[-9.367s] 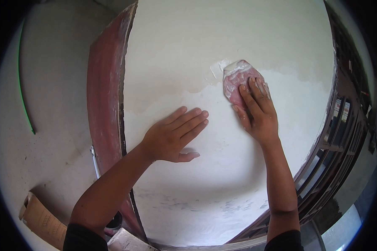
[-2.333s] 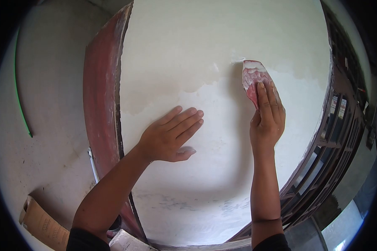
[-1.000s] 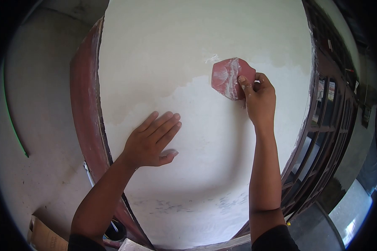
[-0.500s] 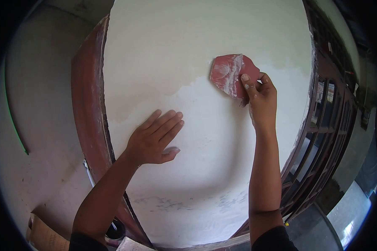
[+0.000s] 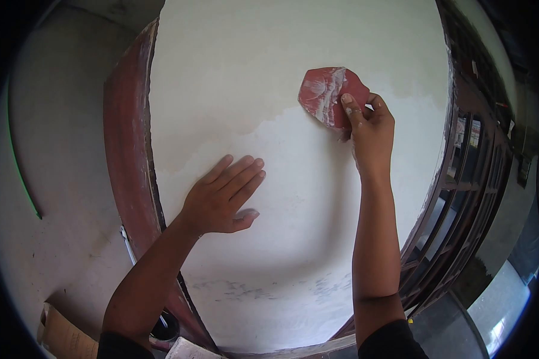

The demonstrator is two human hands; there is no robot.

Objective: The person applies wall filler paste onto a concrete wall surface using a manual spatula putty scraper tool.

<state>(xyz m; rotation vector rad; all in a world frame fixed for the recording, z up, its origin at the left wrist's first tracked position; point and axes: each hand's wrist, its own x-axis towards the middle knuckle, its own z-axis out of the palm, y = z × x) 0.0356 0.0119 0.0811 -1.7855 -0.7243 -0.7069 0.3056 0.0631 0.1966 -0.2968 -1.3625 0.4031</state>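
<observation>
My right hand point(image 5: 372, 134) grips a red putty scraper point(image 5: 323, 96), a flat, many-sided piece smeared with white paste, its thumb on the near face and its fingers mostly behind. The scraper lies against or just off the white wall panel point(image 5: 269, 227), near the border between a damp-looking grey-cream coat above and whiter surface below. Lower on the left, my left hand point(image 5: 221, 197) rests flat on the panel, fingers stretched up to the right and thumb apart, holding nothing.
A reddish wooden frame point(image 5: 129, 125) edges the panel on the left. Dark window frames point(image 5: 455, 185) run along the right. A cardboard box point(image 5: 69, 338) and a dark container point(image 5: 166, 328) stand at lower left. A green line point(image 5: 19, 161) hangs at far left.
My right hand and the scraper have moved slightly up the wall and a little left. My left hand has stayed in almost the same place.
</observation>
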